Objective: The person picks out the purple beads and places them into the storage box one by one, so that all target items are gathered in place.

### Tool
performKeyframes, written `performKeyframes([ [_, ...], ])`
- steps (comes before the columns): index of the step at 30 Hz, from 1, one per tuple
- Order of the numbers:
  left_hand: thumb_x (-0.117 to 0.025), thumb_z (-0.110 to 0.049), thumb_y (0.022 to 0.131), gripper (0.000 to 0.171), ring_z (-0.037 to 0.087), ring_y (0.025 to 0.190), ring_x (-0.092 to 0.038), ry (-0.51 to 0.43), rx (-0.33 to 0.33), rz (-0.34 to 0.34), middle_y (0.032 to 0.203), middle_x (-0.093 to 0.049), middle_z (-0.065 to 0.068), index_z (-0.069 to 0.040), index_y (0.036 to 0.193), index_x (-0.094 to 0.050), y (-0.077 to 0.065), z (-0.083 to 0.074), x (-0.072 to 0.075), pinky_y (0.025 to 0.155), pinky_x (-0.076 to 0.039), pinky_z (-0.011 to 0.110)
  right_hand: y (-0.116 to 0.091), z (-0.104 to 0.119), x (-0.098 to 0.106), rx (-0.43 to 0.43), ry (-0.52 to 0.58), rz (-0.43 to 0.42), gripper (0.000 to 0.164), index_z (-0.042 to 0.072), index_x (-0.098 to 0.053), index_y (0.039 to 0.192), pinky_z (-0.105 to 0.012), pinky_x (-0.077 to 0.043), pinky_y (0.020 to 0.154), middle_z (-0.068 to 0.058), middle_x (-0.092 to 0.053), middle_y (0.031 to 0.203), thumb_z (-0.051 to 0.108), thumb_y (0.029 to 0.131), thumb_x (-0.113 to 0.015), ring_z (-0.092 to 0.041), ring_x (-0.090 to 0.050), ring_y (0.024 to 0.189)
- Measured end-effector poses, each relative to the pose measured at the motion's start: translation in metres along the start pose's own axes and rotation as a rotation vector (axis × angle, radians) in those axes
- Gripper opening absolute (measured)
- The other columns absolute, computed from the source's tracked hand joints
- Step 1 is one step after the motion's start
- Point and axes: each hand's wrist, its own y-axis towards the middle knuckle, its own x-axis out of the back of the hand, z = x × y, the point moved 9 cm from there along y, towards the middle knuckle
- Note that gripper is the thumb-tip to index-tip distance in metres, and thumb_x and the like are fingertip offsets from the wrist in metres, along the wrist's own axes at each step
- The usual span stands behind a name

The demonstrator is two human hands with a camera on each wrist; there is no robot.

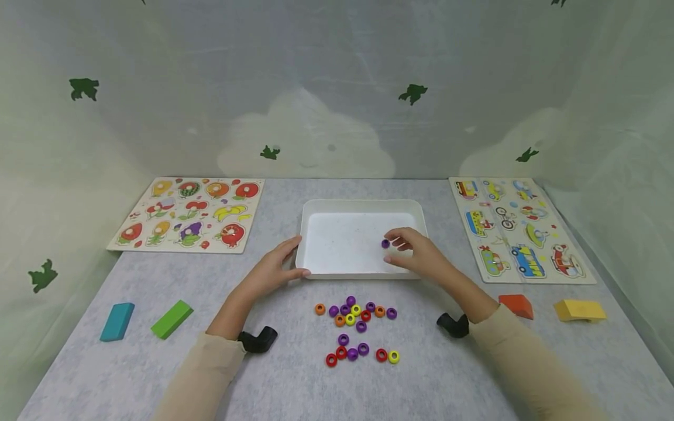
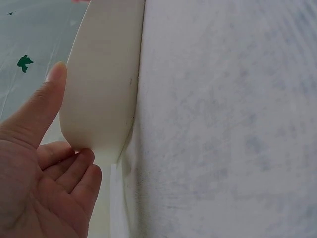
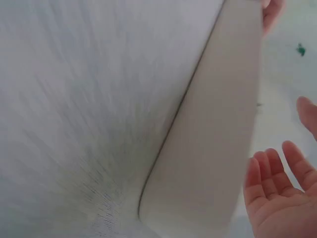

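A white rectangular tray (image 1: 337,245) lies on the table. My left hand (image 1: 270,268) holds its near left corner, thumb at the front rim and fingers against the left side. In the left wrist view the fingers (image 2: 74,171) curl at the tray's corner (image 2: 101,99). Over the tray's right part is my right hand (image 1: 418,254), its thumb and fingers spread apart. A purple bead (image 1: 385,244) shows right by its fingertips, inside the tray's outline. In the right wrist view the fingers (image 3: 270,173) are parted with nothing between them, beyond the tray's outer wall (image 3: 208,129).
Several purple, red, orange and yellow beads (image 1: 361,327) lie loose before the tray. A fruit puzzle board (image 1: 216,204) stands back left, a vehicle puzzle board (image 1: 492,237) right. Blue (image 1: 117,321) and green blocks (image 1: 172,319) lie left; red (image 1: 516,306) and yellow blocks (image 1: 580,310) right.
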Motion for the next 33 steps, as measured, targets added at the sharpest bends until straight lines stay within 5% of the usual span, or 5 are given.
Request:
performKeyframes([
  [7,-0.062,-0.049,0.062,0.088,0.019,0.119,-0.023,-0.007,-0.006,-0.004,0.134,-0.021,0.004,-0.014,0.132,-0.02,0.0,0.001,0.0,0.095,-0.025,0.033,-0.051,0.028,-0.013,0.128,0.085,0.068,0.049,0.008,-0.047,0.109,-0.033,-0.043,0.077,-0.008,-0.049,0.103,0.025,0.068,-0.067,-0.023,-0.047,0.09],
  [14,-0.062,-0.049,0.062,0.088,0.018,0.119,-0.023,-0.015,-0.024,-0.003,0.134,-0.021,0.004,-0.014,0.132,-0.021,0.001,0.0,0.0,0.095,-0.026,0.033,-0.079,0.037,-0.039,0.033,0.121,0.239,0.041,0.002,-0.049,0.105,-0.038,-0.042,0.076,-0.011,-0.051,0.101,0.009,0.068,-0.067,-0.024,-0.049,0.087],
  [18,-0.062,-0.049,0.062,0.088,0.019,0.119,-0.023,-0.011,-0.019,-0.003,0.134,-0.022,0.004,-0.014,0.132,-0.021,0.001,0.002,-0.001,0.095,-0.026,0.033,-0.083,0.017,-0.052,0.068,0.059,0.267,0.028,0.01,-0.054,0.099,-0.025,-0.045,0.068,0.0,-0.053,0.092,0.011,0.072,-0.063,-0.014,-0.049,0.08],
  [26,-0.063,-0.047,0.063,0.087,0.017,0.12,-0.022,-0.016,0.001,-0.01,0.134,-0.021,0.002,-0.016,0.132,-0.021,0.001,0.003,-0.001,0.095,-0.026,0.033,-0.076,0.005,-0.051,0.022,0.011,0.243,0.018,0.018,-0.057,0.093,-0.019,-0.045,0.064,0.01,-0.054,0.084,0.016,0.075,-0.06,-0.005,-0.049,0.073],
  [33,-0.064,-0.045,0.064,0.086,0.018,0.12,-0.022,-0.018,-0.01,-0.008,0.134,-0.021,0.004,-0.015,0.132,-0.021,0.001,0.001,-0.001,0.095,-0.025,0.034,-0.046,0.026,-0.012,0.106,0.037,0.026,0.022,0.011,-0.057,0.097,-0.019,-0.046,0.069,0.009,-0.054,0.088,0.014,0.075,-0.06,-0.005,-0.051,0.077],
])
